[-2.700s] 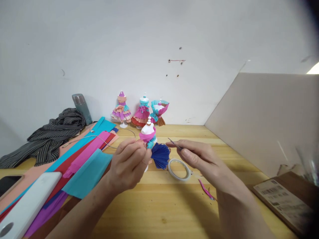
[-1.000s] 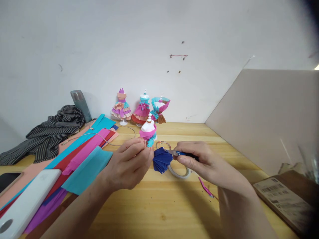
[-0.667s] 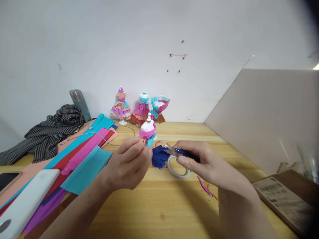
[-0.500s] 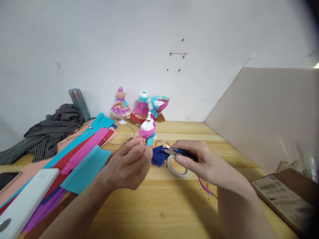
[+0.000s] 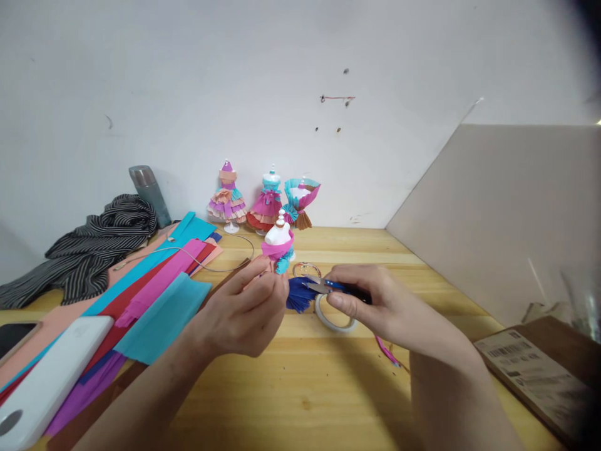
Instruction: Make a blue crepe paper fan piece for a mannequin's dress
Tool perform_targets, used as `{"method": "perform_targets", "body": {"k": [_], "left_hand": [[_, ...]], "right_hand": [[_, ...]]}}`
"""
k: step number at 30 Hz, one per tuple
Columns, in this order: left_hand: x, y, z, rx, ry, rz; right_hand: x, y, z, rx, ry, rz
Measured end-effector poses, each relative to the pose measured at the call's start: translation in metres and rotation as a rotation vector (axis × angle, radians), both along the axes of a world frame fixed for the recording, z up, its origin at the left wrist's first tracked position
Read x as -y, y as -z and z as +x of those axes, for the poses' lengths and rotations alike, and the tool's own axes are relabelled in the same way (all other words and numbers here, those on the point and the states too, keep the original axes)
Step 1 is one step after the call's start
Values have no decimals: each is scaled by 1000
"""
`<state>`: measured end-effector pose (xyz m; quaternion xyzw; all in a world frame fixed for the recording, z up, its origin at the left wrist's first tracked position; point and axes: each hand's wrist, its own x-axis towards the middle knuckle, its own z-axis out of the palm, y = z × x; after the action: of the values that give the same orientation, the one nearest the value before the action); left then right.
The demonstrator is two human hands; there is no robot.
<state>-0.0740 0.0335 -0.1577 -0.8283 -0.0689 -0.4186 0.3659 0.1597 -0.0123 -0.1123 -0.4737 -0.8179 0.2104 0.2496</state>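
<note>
My left hand is closed in a pinch on a pleated dark blue crepe paper piece, which fans out to the right of the fingertips. My right hand grips blue-handled scissors, with the metal blades at the fan's right edge. Just behind my left fingers stands a small white dress form, wrapped in a pink paper band with a turquoise paper ruffle below. Whether my left fingers also touch the form is hidden. Beneath the scissors lies a roll of white tape.
Three paper-dressed forms stand by the wall, including a layered dress. On the left lie coloured crepe sheets, a white box-like object, a phone, a striped cloth and a flask. A cardboard parcel sits right.
The scissor blades have shifted slightly over the blue paper's edge and look a little more closed. My left hand has hardly moved.
</note>
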Motion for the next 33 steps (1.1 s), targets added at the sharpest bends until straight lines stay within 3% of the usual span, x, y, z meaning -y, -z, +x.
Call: {"method": "perform_targets", "body": {"k": [22,25,29,33], "left_hand": [[0,-1,1,7,6,-27],[-1,-1,2,34,23,-43],[-4,2,4,144,55,-209],[-5,4,6,233,119,-393]], "right_hand": [[-3,1,-2,-131,-74,23],[-3,1,0,-215,-13,-11],[-4,2,3,-333,118,-27],[-6,2,2,-326,103,-70]]}}
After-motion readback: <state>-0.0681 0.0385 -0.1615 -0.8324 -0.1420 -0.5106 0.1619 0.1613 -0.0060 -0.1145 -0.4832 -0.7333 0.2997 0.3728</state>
